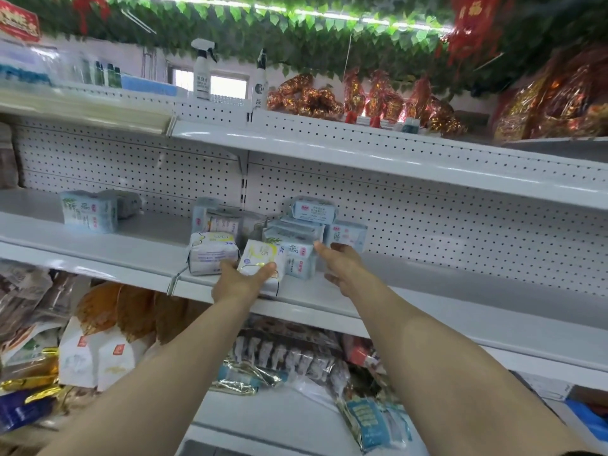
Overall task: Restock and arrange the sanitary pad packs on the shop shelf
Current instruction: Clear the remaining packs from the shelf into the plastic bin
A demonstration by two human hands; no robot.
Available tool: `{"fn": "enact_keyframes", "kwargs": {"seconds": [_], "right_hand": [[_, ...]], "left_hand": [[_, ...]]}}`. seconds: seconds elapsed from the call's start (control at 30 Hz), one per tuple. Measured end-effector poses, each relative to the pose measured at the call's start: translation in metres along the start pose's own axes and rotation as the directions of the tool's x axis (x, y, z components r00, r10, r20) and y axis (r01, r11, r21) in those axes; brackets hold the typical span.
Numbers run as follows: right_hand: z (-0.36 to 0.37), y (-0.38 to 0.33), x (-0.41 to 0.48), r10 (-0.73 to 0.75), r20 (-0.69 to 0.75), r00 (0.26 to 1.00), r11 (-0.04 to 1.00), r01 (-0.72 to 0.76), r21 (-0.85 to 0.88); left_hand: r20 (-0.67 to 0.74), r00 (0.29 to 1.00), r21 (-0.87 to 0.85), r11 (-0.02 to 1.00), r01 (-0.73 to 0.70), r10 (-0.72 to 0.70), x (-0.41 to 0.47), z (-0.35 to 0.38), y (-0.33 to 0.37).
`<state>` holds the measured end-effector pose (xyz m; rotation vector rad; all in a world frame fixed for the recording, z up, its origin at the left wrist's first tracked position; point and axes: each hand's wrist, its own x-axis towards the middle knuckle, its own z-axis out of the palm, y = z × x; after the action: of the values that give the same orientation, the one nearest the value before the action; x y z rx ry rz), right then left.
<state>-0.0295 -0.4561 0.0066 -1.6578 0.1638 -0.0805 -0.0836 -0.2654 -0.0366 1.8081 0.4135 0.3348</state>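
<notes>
In the centre of the frame, at the front edge of the white shelf (427, 291), I see my left hand (238, 283) gripping a yellow-and-white pad pack (260, 258). My right hand (342, 268) is spread, fingertips touching a blue pad pack (301, 261) just right of it

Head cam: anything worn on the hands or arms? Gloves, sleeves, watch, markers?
Nothing worn shows. Left hand and right hand are bare: no gloves, rings or tags. Left forearm and right forearm run bare to the frame edge, with no watch, band or cable. A dark sliver at the bottom right corner may be a sleeve hem; too little shows to tell.
</notes>
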Motion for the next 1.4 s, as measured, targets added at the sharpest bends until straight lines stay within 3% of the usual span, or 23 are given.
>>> {"fn": "enact_keyframes", "kwargs": {"seconds": [0.27, 0.4, 0.53, 0.7, 0.8, 0.93, 1.1, 1.23, 1.4], "right_hand": [[0.03, 0.0, 0.019, -0.025, 0.075, 0.997, 0.995, 0.032, -0.094], [0.045, 0.007, 0.032, -0.063, -0.019, 0.998, 0.995, 0.062, -0.08], [0.043, 0.007, 0.029, -0.081, -0.088, 0.993, 0.981, 0.064, -0.185], [0.022, 0.006, 0.015, -0.093, -0.096, 0.991, 0.961, 0.064, -0.268], [-0.007, 0.007, -0.005, -0.094, -0.063, 0.994, 0.938, 0.067, -0.341], [-0.062, 0.018, -0.038, -0.054, 0.001, 0.999, 0.98, 0.053, -0.194], [-0.155, 0.042, -0.09, 0.042, 0.132, 0.99, 0.998, -0.047, 0.034], [-0.232, 0.065, -0.138, 0.067, 0.155, 0.986, 0.985, -0.09, 0.148], [-0.303, 0.112, -0.177, 0.162, 0.188, 0.969, 0.957, -0.2, 0.209]], "left_hand": [[0.026, 0.999, -0.028, 0.999, 0.024, -0.023, 0.01, -0.004, -0.004], [0.003, 1.0, -0.005, 1.0, 0.008, -0.008, 0.01, 0.0, -0.008], [-0.024, 1.0, -0.019, 1.0, -0.001, 0.001, 0.009, 0.005, -0.014], [-0.051, 0.998, -0.145, 0.989, 0.024, -0.031, 0.0, 0.008, -0.015], [-0.05, 0.992, -0.313, 0.946, 0.09, -0.112, -0.012, 0.008, -0.012], [-0.002, 0.977, -0.5, 0.846, 0.185, -0.214, -0.054, 0.024, -0.014], [0.023, 0.974, -0.63, 0.753, 0.19, -0.226, -0.128, 0.072, -0.03], [0.089, 0.982, -0.639, 0.747, 0.186, -0.168, -0.214, 0.114, -0.025], [0.189, 0.952, -0.585, 0.75, 0.307, -0.243, -0.271, 0.153, -0.045]]}}
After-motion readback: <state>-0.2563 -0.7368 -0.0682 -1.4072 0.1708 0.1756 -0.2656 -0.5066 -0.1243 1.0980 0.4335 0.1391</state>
